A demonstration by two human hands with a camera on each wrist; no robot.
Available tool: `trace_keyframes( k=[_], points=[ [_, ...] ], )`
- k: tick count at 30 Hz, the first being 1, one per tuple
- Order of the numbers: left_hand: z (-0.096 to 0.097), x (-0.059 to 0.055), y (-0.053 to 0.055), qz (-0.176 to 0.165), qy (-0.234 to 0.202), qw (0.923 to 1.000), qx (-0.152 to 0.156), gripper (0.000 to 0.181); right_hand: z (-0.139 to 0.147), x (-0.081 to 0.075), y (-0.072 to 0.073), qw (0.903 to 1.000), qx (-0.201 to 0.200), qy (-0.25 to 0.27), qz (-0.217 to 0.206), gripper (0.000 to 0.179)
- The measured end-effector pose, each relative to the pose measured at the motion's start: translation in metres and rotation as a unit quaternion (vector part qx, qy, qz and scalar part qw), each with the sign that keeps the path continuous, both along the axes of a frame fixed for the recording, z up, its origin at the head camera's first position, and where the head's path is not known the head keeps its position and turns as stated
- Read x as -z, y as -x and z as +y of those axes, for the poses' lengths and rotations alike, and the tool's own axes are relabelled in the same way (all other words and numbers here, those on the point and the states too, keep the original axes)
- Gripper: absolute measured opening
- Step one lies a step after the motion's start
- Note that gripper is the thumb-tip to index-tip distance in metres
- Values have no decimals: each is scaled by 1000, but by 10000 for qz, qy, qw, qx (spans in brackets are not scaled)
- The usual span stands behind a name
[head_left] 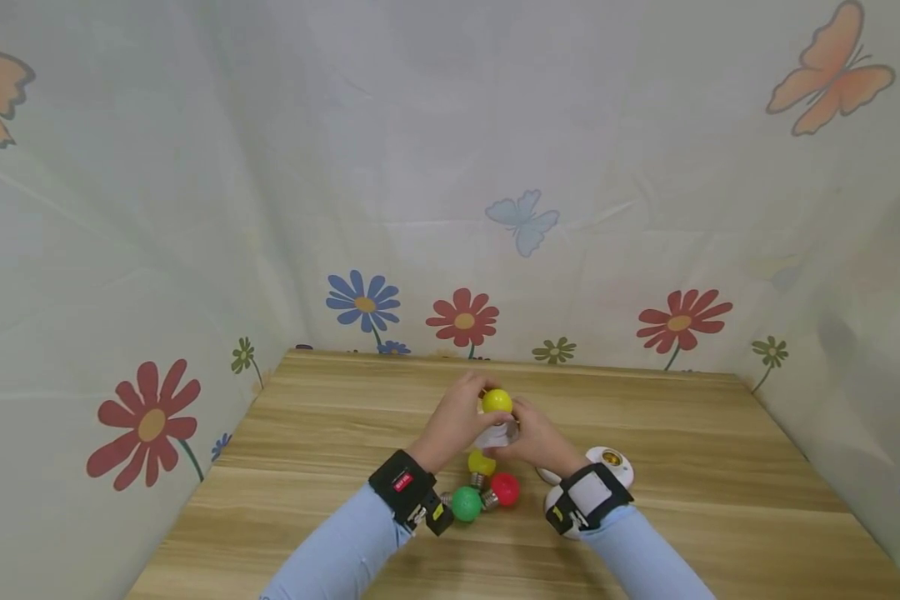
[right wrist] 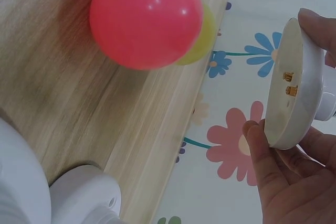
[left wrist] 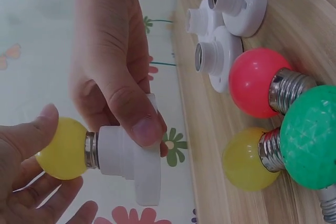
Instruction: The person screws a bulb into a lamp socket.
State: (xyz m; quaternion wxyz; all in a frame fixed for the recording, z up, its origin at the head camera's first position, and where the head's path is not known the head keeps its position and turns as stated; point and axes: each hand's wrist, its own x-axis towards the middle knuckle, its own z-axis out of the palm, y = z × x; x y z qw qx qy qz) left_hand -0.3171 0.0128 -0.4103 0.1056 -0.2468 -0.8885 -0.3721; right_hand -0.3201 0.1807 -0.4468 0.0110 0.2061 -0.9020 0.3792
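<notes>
Yellow bulb (head_left: 497,401) held over the surface (head_left: 330,404), above and beyond the green bulb (head_left: 467,504), its base in the mouth of a white socket (left wrist: 147,184). Left hand (head_left: 456,423): fingers and thumb curled about the globe. Right hand (head_left: 537,439): fingers grasping the socket's plate. Left wrist view shows a band of metal thread (left wrist: 92,150) outside the collar; judged not fully seated, engagement cannot be told. Beyond the green bulb: second yellow bulb (head_left: 482,463); just right of it: red bulb (head_left: 505,489); farther right: spare sockets (head_left: 621,478).

Risks: tilt against the collar could cross-thread and jam. Smooth globe may slip under light grip. Slack right hand would let the socket spin along. If thread is uncaught, releasing early could drop the bulb near the green bulb.
</notes>
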Motion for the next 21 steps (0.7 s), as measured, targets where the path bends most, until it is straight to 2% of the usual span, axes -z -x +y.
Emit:
trace_keyframes(
  k=[6,12,16,21],
  points=[
    [-1,-2,-1,-349,-111,9991,231,46,1,1,1,9999,-29,-46,100,65],
    [-3,-1,-1,-420,-104,9988,248,51,2,1,1,9998,4,-90,158,64],
    [-2,-2,-2,-464,-183,9988,9,63,2,0,0,9998,36,-131,140,64],
    [1,-3,-3,-307,-122,9980,-533,75,1,-2,-1,9999,3,-102,73,60]
  ],
)
